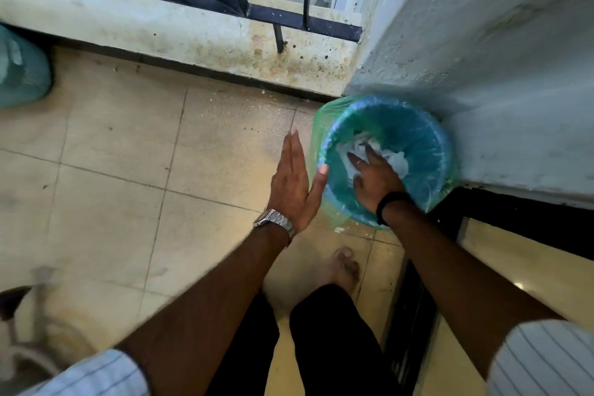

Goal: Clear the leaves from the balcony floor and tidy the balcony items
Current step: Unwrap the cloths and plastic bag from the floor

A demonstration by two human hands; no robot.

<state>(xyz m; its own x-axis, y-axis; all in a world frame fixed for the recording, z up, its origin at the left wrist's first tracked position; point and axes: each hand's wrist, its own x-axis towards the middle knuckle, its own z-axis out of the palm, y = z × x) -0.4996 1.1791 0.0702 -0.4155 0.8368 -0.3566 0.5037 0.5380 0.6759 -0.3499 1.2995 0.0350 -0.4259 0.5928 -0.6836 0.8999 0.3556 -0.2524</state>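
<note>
A blue bin (418,135) lined with a green plastic bag (321,119) stands in the balcony corner against the wall. White crumpled waste (397,161) lies inside it. My right hand (373,177) reaches into the bin with spread fingers, pressing on the white waste. My left hand (294,183) is flat with straight fingers just left of the bin, its thumb touching the bag at the rim. No leaves show on the tiled floor (128,170), only small specks near the ledge.
A stained concrete ledge (193,32) with a dark metal railing (289,19) runs along the far side. A teal water jar (19,71) stands at the left edge. A dark door track (414,299) lies to the right; my bare foot (345,267) is below the bin.
</note>
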